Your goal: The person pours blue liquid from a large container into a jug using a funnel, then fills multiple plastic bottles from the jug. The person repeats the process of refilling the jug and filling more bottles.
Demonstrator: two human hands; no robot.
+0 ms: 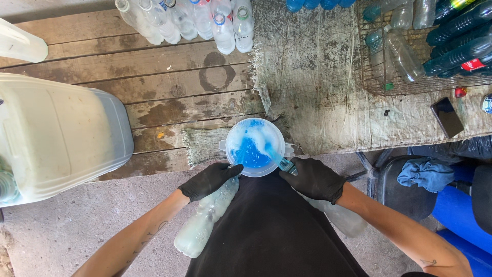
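A worker in black gloves was mid-pour at a wooden bench (154, 77), tipping blue liquid from a small bottle (285, 164), gripped in the right hand (313, 178), into a clear jug (254, 146) at the bench's edge. The left hand (209, 179) had its fingers closed around a plastic bottle (205, 218) held low. The next move likely called for a steady tilt. Foam hid the jug's depth; the small bottle was mostly covered.
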